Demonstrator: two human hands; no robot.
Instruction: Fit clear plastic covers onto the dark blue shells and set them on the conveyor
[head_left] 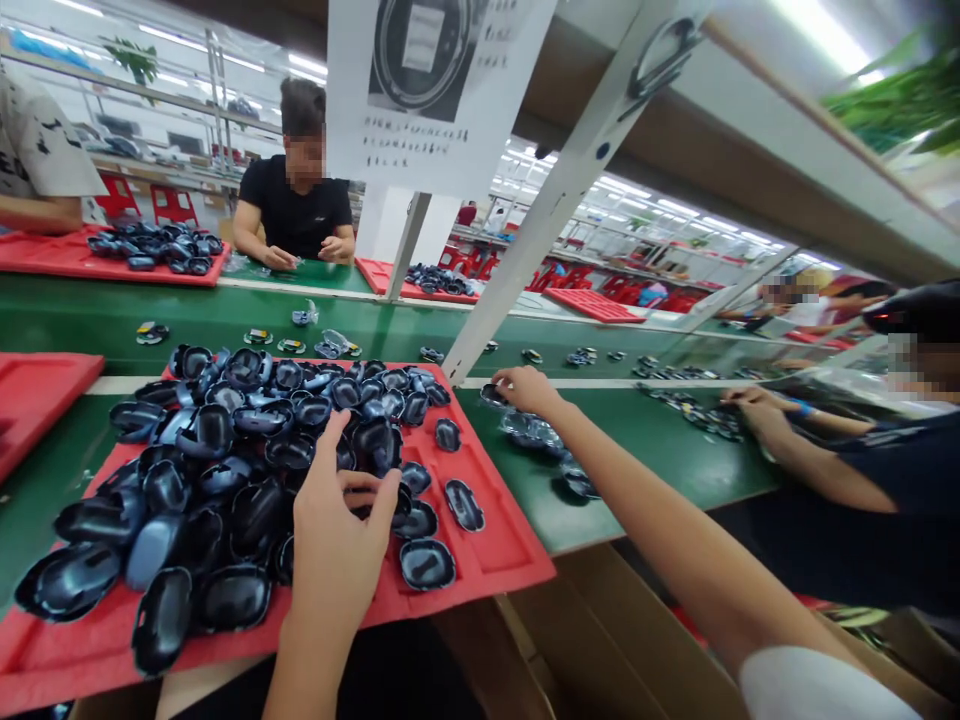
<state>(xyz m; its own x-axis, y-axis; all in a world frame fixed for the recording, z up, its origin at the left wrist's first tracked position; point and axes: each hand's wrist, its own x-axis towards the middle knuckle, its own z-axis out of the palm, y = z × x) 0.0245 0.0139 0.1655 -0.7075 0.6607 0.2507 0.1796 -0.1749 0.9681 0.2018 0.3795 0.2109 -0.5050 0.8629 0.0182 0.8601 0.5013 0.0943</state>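
My left hand (341,530) is over the red foam tray, its thumb and fingers curved round a dark glossy plastic shell (379,446). Many similar blue-black shells (238,598), oval with a hollow inside, lie heaped around it. My right arm reaches across to the green bench, where my right hand (526,388) has its fingers closed on the edge of another dark shell (492,395). Just below that hand sit clear-wrapped pieces (531,432) and one more shell (580,481).
The red foam tray (517,560) overhangs the bench's front edge. A slanted white post (525,260) rises beyond it. Small assemblies (257,337) lie on the green conveyor (202,325). A co-worker's hands (757,410) work at the right; another person (300,190) sits opposite. Cardboard boxes (622,630) stand below.
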